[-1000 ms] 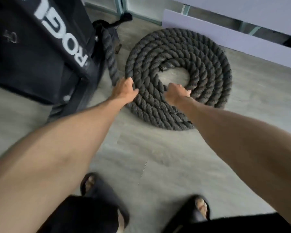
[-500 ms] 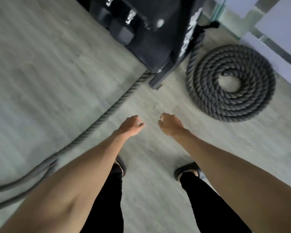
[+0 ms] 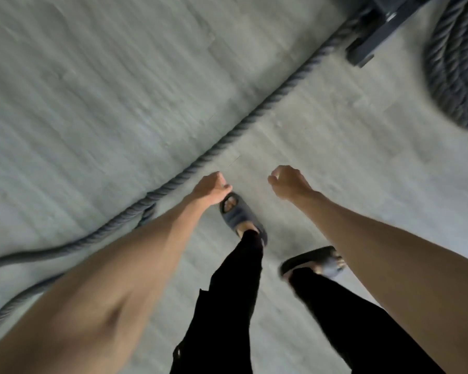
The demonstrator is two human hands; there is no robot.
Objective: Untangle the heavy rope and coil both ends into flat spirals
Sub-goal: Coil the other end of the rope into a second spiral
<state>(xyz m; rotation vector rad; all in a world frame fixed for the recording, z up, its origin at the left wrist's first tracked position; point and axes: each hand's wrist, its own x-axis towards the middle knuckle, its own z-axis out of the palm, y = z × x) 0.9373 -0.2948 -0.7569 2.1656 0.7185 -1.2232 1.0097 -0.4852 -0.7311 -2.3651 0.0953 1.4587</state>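
We've let go of the finished coil (image 3: pixel 459 76), now at 2 o'clock; left hand (image 3: pixel 211 188) and right hand (image 3: pixel 288 183) empty, fingers loosely curled; loose rope (image 3: pixel 254 114) at 10 o'clock probably next.

The coil (image 3: pixel 454 66) is cut off by the right edge; only its left arc shows, smeared by motion blur. The dark frame (image 3: pixel 373 41) runs out past the top edge. The loose rope (image 3: pixel 254 114) leaves at the left edge, one stretch hidden behind the left forearm (image 3: pixel 114 279). One sandal (image 3: pixel 305 259) is half covered by the right forearm (image 3: pixel 389 279).
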